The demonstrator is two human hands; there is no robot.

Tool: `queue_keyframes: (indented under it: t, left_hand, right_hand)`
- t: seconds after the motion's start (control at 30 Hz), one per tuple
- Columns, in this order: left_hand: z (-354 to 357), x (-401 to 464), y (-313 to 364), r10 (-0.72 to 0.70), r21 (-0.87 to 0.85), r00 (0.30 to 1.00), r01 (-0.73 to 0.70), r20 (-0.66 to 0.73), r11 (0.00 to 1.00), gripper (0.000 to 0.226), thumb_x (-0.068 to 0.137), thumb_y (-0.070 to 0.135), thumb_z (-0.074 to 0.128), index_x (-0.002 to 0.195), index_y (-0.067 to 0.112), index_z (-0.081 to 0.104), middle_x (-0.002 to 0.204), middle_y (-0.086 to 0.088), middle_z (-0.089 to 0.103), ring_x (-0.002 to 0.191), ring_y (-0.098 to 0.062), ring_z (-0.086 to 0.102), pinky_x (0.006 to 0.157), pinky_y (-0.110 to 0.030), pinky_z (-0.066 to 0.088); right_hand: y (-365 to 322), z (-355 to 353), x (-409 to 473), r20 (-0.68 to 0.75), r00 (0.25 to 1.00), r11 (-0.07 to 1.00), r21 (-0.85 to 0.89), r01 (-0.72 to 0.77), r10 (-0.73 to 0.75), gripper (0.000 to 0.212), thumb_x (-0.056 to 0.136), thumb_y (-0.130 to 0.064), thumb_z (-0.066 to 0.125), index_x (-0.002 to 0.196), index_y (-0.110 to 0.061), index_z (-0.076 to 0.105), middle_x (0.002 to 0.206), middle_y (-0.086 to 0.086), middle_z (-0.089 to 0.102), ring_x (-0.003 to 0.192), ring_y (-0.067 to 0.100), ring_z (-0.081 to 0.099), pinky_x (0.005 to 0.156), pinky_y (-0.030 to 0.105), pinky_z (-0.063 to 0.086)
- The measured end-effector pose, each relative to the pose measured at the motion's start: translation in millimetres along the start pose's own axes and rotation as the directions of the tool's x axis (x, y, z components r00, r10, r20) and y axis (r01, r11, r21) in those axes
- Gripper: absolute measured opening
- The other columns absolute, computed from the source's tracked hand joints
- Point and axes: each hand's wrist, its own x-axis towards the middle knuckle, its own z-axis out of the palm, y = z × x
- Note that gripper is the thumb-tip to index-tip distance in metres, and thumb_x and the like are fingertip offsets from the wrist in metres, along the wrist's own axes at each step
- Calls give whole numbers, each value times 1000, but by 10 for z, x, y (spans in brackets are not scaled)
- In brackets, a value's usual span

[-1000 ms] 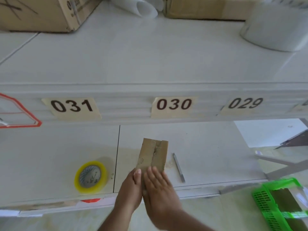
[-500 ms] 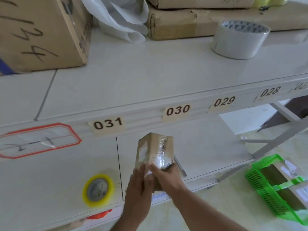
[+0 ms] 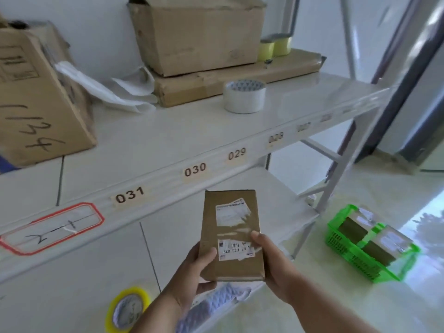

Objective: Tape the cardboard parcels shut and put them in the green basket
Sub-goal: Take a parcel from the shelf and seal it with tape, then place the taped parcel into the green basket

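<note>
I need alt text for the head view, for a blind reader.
Both hands, left hand and right hand, hold a labelled cardboard parcel before numbered white shelves. A green basket holding parcels sits on the floor, right.

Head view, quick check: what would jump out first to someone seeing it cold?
The cardboard parcel at centre, labels facing up, held off the shelf by the left hand and right hand. Next, the bright green basket on the floor at right, already holding parcels. A yellow tape roll lies on the lower shelf, bottom left.

parcel (image 3: 231,234): brown, labelled, held flat | green basket (image 3: 346,248): floor, holds parcels
</note>
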Motion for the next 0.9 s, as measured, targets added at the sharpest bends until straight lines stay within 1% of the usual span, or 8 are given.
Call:
queue_keyframes:
  t: [0.13, 0.23, 0.3, 0.43, 0.57, 0.77, 0.83, 0.9]
  left_hand:
    - [288, 43, 21, 61, 58, 996, -65, 63, 996, 35, 83, 49, 70, 118, 43, 69, 113, 6, 77, 108, -19, 71, 99, -49, 56]
    - [539, 80, 19, 85, 135, 988, -102, 127, 986, 39, 82, 53, 65, 120, 46, 67, 114, 8, 76, 105, -15, 72, 102, -51, 54]
    - [714, 124, -10, 97, 148, 984, -120, 152, 982, 35, 92, 49, 67, 127, 44, 64, 114, 9, 76, 101, -11, 74, 99, -47, 55]
    - [1130, 208, -71, 46, 195, 973, -91, 227, 977, 28, 101, 42, 61, 128, 46, 62, 113, 13, 76, 97, -6, 73, 87, -34, 56]
    - [1587, 387, -17, -50, 306, 944, -56, 327, 950, 41, 82, 61, 63, 123, 59, 60, 118, 17, 73, 104, -6, 71, 94, -40, 59]
    - [2472, 647, 97, -139, 418, 886, -67, 443, 906, 48, 79, 63, 62, 127, 56, 56, 117, 24, 71, 101, -4, 71, 98, -44, 57]
    - [2742, 785, 120, -163, 464, 869, -84, 467, 882, 62, 77, 73, 62, 136, 57, 49, 125, 29, 66, 110, 1, 67, 102, -43, 52]
    - [3028, 976, 159, -150, 485, 879, -102, 453, 868, 86, 71, 84, 65, 147, 52, 41, 141, 21, 58, 128, -5, 58, 108, -43, 48]
  right_hand:
    - [64, -276, -184, -45, 998, 997, 58, 51, -48, 73, 82, -68, 65, 137, -19, 68, 133, 16, 70, 127, 36, 65, 117, 59, 41]
    - [148, -510, -294, -136, 990, 995, 88, 53, -41, 77, 77, -74, 68, 135, -24, 69, 133, 11, 71, 126, 32, 66, 117, 58, 41]
    - [168, -644, -400, -185, 982, 998, 56, 41, -29, 74, 77, -75, 68, 134, -28, 69, 131, 5, 73, 124, 27, 67, 115, 54, 44]
    - [200, -981, -604, -281, 959, 996, 74, 56, -33, 52, 87, -46, 73, 132, -20, 66, 119, 5, 77, 103, 19, 73, 103, 47, 53]
    - [197, -1367, -818, -385, 923, 980, 175, 99, -24, 36, 100, -33, 59, 130, -15, 65, 116, 9, 78, 95, 19, 73, 84, 37, 58]
    - [102, -2172, -1031, -485, 874, 957, 251, 147, -7, 43, 94, -37, 64, 131, -14, 66, 117, 10, 77, 98, 21, 72, 80, 34, 56]
    - [-3, -2528, -1106, -497, 868, 954, 253, 160, -14, 52, 85, -40, 74, 129, -13, 68, 118, 11, 77, 97, 22, 73, 81, 34, 56]
    - [-135, -2929, -1193, -502, 865, 950, 264, 164, -10, 59, 77, -43, 75, 127, -12, 70, 119, 14, 77, 99, 25, 72, 87, 39, 54]
